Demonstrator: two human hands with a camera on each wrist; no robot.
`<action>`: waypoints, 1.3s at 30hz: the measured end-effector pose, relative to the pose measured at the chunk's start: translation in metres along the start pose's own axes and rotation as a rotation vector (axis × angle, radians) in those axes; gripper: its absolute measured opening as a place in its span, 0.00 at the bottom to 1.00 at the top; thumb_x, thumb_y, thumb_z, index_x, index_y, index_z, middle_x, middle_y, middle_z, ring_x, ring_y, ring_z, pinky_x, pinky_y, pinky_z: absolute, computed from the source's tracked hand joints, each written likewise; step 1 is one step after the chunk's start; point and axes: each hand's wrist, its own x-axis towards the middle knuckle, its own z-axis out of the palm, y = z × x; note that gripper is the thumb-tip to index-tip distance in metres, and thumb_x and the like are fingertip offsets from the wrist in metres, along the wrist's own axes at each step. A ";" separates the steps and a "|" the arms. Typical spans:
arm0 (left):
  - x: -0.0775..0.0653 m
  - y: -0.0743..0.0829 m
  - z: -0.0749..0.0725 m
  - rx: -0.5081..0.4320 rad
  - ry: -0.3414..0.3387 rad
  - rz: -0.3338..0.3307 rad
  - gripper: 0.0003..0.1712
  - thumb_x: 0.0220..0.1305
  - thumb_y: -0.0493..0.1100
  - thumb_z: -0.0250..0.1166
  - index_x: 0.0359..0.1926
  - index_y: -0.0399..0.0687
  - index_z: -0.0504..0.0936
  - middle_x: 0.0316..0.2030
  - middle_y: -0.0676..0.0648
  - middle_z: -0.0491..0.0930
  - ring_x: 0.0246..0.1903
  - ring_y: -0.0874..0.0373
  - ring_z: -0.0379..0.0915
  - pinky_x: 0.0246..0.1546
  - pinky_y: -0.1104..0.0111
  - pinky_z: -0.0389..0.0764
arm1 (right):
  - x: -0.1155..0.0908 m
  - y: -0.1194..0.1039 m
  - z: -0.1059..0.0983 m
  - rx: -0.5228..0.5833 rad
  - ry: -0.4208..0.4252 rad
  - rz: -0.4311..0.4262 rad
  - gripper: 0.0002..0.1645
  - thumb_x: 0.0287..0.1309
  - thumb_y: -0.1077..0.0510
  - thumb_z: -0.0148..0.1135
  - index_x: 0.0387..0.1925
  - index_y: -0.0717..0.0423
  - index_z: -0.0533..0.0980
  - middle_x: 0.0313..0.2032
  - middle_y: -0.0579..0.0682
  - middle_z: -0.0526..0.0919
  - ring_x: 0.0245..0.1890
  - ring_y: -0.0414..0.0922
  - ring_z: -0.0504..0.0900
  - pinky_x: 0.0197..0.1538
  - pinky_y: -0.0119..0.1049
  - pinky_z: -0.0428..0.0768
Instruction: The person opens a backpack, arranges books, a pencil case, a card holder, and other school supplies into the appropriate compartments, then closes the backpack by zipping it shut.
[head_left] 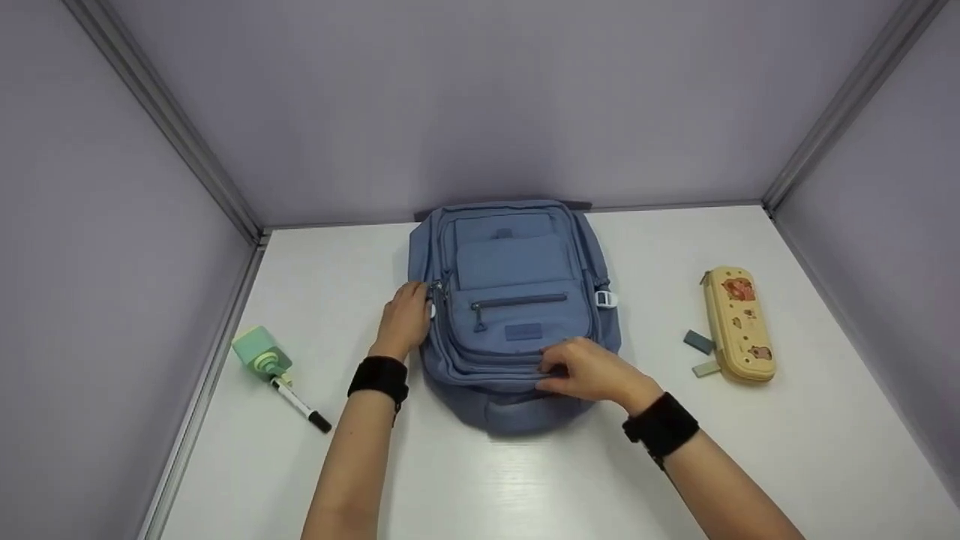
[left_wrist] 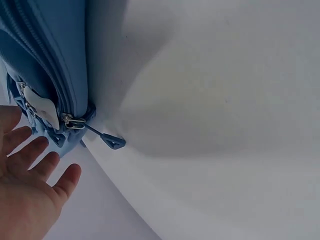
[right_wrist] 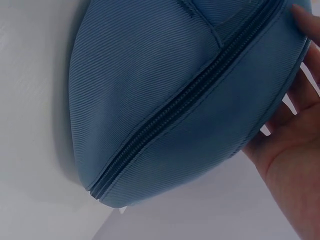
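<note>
Bottle [head_left: 259, 349] and marker [head_left: 298, 403] near left edge of table [head_left: 330, 262]. Left hand [head_left: 405, 319] beside bag [head_left: 517, 262], fingers loose, grasping nothing. Bag mid-table, top by back edge. Right hand [head_left: 592, 371] pinches its lower rim; step seems parting its front, next needing a firm left brace. Case [head_left: 739, 326] toward right edge.

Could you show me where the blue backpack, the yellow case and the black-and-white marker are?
Blue backpack [head_left: 517, 316]: head view, on its front pocket, just below the zipper.
Yellow case [head_left: 740, 324]: head view, middle of its top face.
Black-and-white marker [head_left: 295, 400]: head view, on its white barrel.
</note>
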 end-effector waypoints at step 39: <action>0.003 0.024 0.012 0.297 0.306 0.127 0.12 0.69 0.33 0.56 0.35 0.33 0.85 0.29 0.39 0.75 0.32 0.43 0.75 0.32 0.52 0.75 | -0.004 0.034 0.014 -0.175 -0.033 0.319 0.46 0.60 0.34 0.62 0.74 0.47 0.61 0.75 0.56 0.53 0.74 0.60 0.46 0.69 0.62 0.49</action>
